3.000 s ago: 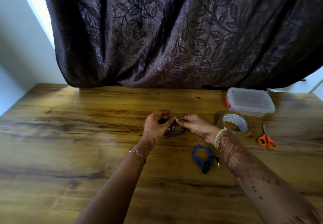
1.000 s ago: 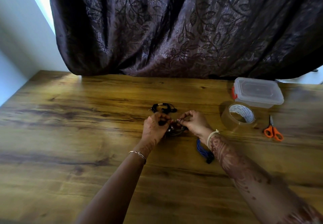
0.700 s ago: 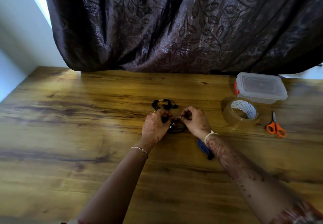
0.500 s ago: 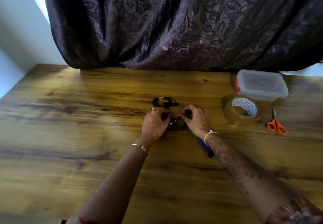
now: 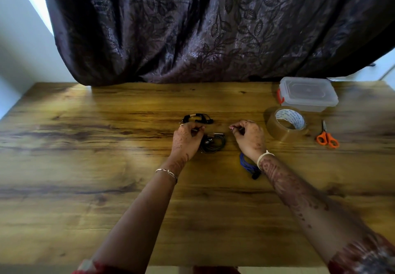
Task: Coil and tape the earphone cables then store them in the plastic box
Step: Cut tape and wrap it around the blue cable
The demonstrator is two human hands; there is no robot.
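Observation:
A dark coiled earphone cable [image 5: 213,143] lies on the wooden table [image 5: 89,166] at the centre. My left hand [image 5: 186,140] holds its left edge with curled fingers. My right hand [image 5: 249,137] hovers a little to the right of the coil, fingers curled, and I see nothing between them. A black coiled earphone [image 5: 197,119] with a pale band lies just behind my left hand. A blue coiled earphone [image 5: 245,164] sits partly under my right wrist. The clear plastic box [image 5: 307,93], lid on, stands at the back right.
A roll of clear tape [image 5: 286,124] stands right of my right hand, in front of the box. Orange-handled scissors [image 5: 327,138] lie further right. A dark patterned curtain [image 5: 203,27] hangs along the table's far edge.
My right hand has let go of the dark coil and moved away to the right. My left hand stays on the coil, which now rests on the table.

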